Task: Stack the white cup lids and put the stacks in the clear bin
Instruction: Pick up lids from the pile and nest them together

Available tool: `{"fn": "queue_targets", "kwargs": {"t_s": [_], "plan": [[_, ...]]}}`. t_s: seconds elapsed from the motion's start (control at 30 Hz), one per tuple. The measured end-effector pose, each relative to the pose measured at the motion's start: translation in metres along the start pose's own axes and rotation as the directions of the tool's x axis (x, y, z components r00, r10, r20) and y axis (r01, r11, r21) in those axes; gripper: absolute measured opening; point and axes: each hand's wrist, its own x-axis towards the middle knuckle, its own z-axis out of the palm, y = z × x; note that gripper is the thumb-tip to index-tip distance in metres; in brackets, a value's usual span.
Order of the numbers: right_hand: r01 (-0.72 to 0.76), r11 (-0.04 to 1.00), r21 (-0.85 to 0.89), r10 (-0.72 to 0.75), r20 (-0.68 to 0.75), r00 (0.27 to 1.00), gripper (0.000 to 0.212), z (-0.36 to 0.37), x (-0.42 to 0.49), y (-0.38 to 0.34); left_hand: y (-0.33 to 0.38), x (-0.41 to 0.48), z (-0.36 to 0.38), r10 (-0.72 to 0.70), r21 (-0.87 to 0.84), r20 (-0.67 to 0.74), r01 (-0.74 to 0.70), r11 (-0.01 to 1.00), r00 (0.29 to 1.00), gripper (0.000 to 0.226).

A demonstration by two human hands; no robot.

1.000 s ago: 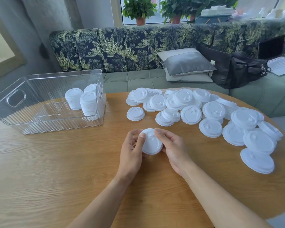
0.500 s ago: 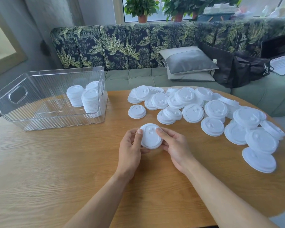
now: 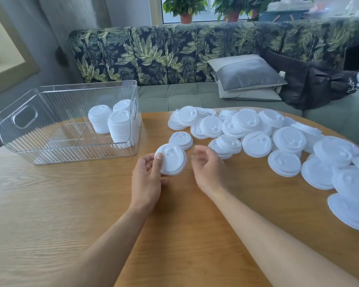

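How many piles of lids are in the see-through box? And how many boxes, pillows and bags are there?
Lid stacks in the clear bin: 3
Clear bin: 1
Pillows: 2
Black bag: 1
Total: 7

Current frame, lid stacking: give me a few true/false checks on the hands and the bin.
1. The left hand holds a white lid. True.
2. The right hand grips a lid as well. False: it holds nothing, its fingers loosely curled, apart from the held lid.
3. The clear bin already contains lid stacks. True.
4. The bin stands to the right of the loose lids. False: it stands to their left on the table.
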Motion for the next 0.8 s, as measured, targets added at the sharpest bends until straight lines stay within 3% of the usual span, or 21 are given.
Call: {"fn": "queue_targets", "kwargs": {"t_s": [0.17, 0.43, 0.63, 0.73, 0.8], "plan": [[0.088, 0.971, -0.223, -0.084, 0.028, 0.996, 0.048, 0.027, 0.026, -0.004, -0.002, 0.013, -0.015, 0.031, 0.03, -0.009, -0.03, 0.999, 0.999, 0.031], [0.021, 0.864, -0.504, -0.011, 0.023, 1.0, 0.079, 0.054, 0.056, -0.009, -0.009, 0.013, -0.019, 0.026, -0.02, -0.105, -0.028, 0.999, 0.994, 0.028], [-0.048, 0.861, -0.507, 0.028, -0.047, 0.999, 0.079, 0.06, 0.058, -0.014, -0.008, 0.01, -0.019, 0.024, -0.033, -0.115, -0.028, 0.999, 0.993, 0.026], [-0.037, 0.887, -0.46, 0.032, -0.018, 0.999, 0.088, 0.054, 0.05, -0.014, -0.008, 0.009, -0.019, 0.023, -0.028, -0.109, -0.026, 0.999, 0.994, 0.026], [-0.024, 0.891, -0.454, 0.025, -0.004, 1.0, 0.082, 0.049, 0.041, -0.012, -0.008, 0.008, -0.019, 0.023, -0.014, -0.101, -0.025, 1.0, 0.995, 0.026]]}}
